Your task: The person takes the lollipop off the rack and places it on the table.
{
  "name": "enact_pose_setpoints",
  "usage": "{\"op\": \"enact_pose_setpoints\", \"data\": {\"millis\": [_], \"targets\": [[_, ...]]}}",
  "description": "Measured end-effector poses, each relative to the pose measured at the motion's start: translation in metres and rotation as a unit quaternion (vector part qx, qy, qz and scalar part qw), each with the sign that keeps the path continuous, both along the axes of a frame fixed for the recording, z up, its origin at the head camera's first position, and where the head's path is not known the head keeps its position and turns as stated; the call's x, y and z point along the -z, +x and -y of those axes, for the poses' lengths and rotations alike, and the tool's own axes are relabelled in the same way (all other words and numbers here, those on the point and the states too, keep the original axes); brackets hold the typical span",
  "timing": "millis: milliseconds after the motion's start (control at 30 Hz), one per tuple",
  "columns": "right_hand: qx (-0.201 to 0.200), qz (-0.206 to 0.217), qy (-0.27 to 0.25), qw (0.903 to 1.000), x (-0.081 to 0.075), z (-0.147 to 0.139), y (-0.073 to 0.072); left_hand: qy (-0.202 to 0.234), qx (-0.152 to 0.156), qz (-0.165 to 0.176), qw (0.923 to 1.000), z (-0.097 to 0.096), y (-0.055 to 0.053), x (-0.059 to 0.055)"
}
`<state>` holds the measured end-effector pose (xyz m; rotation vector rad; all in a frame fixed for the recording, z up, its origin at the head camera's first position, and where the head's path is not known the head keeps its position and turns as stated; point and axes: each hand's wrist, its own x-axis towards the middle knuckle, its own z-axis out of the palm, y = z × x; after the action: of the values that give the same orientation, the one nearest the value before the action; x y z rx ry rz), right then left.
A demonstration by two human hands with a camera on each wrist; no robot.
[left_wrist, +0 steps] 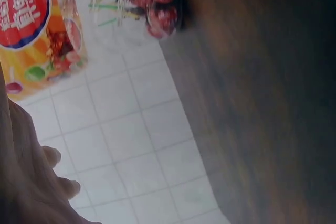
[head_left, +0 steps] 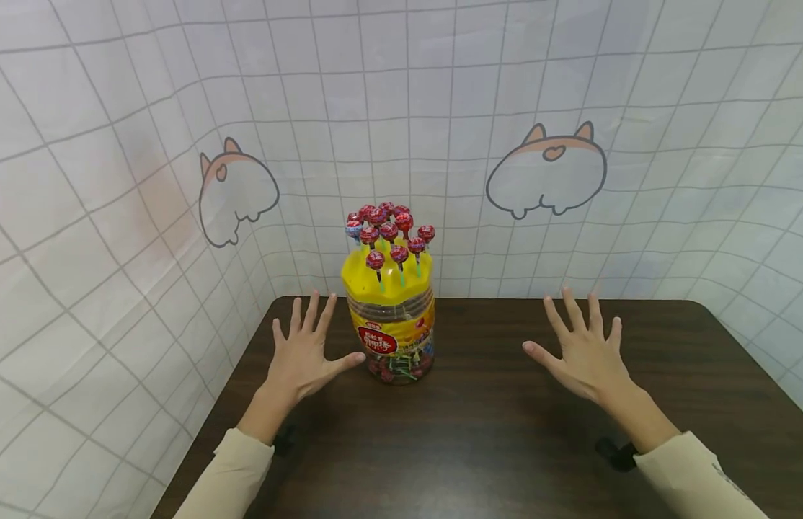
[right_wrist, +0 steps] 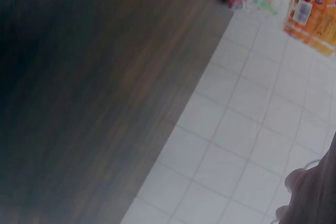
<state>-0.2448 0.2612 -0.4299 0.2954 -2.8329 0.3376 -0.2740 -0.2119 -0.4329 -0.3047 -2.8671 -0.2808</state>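
You have the candy jar (head_left: pixel 411 324) standing upright near the back edge of the dark table (head_left: pixel 479 418), left of the middle, its long axis running vertically from the tabletop to the yellow lid (head_left: pixel 359 277). The red oval on its label (head_left: pixel 378 340) faces your side, turned a little to the left. Lollipops (head_left: pixel 388 231) stand in the lid, heads up, their sticks pointing down into it; more lie jumbled in the jar's clear bottom, green sticks askew. Your left hand (head_left: pixel 300 360) is beside the jar's left side, back of the hand up, fingers straight and fanned toward the patterned wall cloth (head_left: pixel 453 173). Its thumb points right, at the jar's lower part; you cannot tell whether the tip touches. Your right hand (head_left: pixel 589 360) mirrors it, well apart from the jar on the right, fingers spread forward, thumb pointing left and slightly up. Neither hand grips anything. Your forearms, in pale sleeves (head_left: pixel 236 461), slant inward from the lower corners.
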Motion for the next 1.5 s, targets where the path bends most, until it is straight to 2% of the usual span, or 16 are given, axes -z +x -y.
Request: {"op": "enact_pose_setpoints", "data": {"millis": [167, 333, 500, 633, 733, 900, 1267, 1400, 1500], "targets": [[-0.010, 0.005, -0.012, 0.9999, 0.006, 0.010, 0.009, 0.035, 0.003, 0.000, 0.9994, -0.007, 0.006, 0.008], [-0.020, 0.016, -0.030, 0.9992, 0.010, 0.021, 0.015, 0.087, 0.020, 0.010, 0.9960, -0.016, 0.008, 0.014], [-0.045, 0.027, -0.074, 0.9959, 0.010, 0.036, 0.014, 0.165, 0.045, 0.022, 0.9851, -0.024, 0.006, 0.021], [-0.069, 0.025, -0.118, 0.9903, 0.005, 0.046, 0.010, 0.242, 0.066, 0.032, 0.9675, -0.029, 0.004, 0.023], [-0.087, 0.017, -0.153, 0.9843, 0.000, 0.053, 0.007, 0.296, 0.078, 0.039, 0.9513, -0.032, 0.002, 0.023], [-0.118, 0.001, -0.201, 0.9724, -0.011, 0.063, 0.001, 0.364, 0.095, 0.051, 0.9251, -0.036, -0.002, 0.023], [-0.165, -0.003, -0.296, 0.9407, -0.043, 0.089, -0.017, 0.444, 0.130, 0.061, 0.8843, -0.040, -0.017, 0.022], [-0.192, -0.007, -0.338, 0.9213, -0.055, 0.099, -0.025, 0.472, 0.155, 0.063, 0.8657, -0.040, -0.023, 0.023], [-0.216, -0.008, -0.367, 0.9046, -0.066, 0.107, -0.031, 0.486, 0.167, 0.069, 0.8548, -0.040, -0.026, 0.023]]}}
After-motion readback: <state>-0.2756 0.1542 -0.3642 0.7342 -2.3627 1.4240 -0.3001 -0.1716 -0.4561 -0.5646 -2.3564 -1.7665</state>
